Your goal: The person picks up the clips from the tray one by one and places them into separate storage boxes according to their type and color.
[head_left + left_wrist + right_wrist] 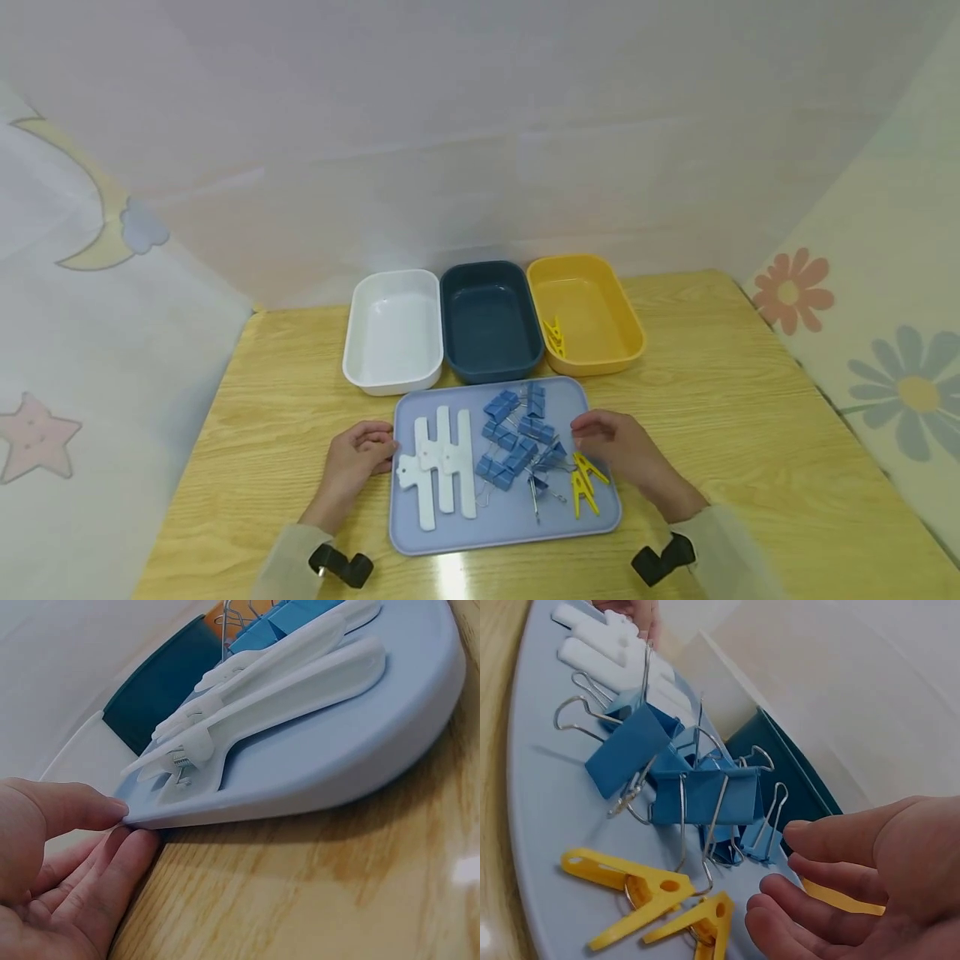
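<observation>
A light blue-grey tray (510, 533) lies on the table. My left hand (358, 458) is at its left edge; in the left wrist view the thumb (90, 808) rests on the rim and the fingers sit beneath, pinching it. Beside that hand lie 3 white sealing clips (446, 462), partly overlapping. Several blue binder clips (517, 442) are heaped in the tray's middle and right, wire handles sticking out. Two yellow clothespins (585, 492) lie at the right. My right hand (618, 446) hovers at the tray's right edge, its fingers loosely bent and holding nothing.
Behind the tray, a white bin (393, 333), a dark blue bin (491, 321) and a yellow bin (588, 325) stand side by side. Yellow clothespins (554, 337) lie inside the yellow bin. Fabric walls enclose the wooden table (720, 400) at the back and sides.
</observation>
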A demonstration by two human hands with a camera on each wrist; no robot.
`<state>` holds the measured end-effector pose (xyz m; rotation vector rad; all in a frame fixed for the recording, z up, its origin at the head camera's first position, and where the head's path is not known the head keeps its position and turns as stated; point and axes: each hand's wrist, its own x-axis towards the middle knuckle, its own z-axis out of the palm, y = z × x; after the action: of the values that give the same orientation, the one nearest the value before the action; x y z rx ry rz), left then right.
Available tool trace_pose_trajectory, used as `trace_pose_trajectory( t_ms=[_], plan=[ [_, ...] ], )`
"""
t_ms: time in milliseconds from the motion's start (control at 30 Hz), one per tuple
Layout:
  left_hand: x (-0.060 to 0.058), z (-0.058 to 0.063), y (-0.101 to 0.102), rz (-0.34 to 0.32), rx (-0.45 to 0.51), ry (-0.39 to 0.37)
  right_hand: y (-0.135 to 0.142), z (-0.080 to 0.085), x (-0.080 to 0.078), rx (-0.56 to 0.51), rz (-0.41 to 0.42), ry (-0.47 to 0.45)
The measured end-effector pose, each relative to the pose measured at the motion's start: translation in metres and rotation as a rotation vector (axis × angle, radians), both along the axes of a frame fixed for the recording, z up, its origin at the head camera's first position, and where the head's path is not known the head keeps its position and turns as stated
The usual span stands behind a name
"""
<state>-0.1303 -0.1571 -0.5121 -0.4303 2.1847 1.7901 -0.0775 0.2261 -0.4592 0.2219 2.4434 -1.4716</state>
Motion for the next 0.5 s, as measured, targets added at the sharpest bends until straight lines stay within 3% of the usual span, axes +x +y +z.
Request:
trace_pose_trajectory(
  t_ms=[500],
  plan=[
    [0.001, 0.003, 0.001, 0.007, 0.025, 0.034, -0.012, -0.001, 0.001, 0.137, 0.080, 0.018]
  ],
)
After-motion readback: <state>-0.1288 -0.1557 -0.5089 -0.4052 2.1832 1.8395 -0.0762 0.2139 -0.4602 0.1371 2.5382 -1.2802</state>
